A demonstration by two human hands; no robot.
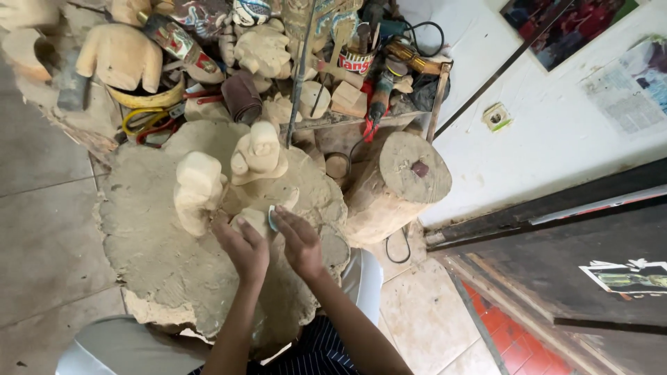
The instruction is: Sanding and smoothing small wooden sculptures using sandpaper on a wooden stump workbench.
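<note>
A person's left hand [244, 248] is clamping a small, light, rigid wooden carving [253, 221] on a stump [160, 264] while the right hand [299, 239] is pinching a thin, bendable abrasive pad [272, 218] against it.

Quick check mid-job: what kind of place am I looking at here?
Most likely a wood-carving workshop: unfinished carved wooden figures stand on a big stump work block, and a cluttered shelf behind holds more rough carvings and a power tool.

We've one view: head cam, steep look down, close over our fingers [240, 232]; stump top [160, 264] beneath, wall [556, 132] beyond them.
</note>
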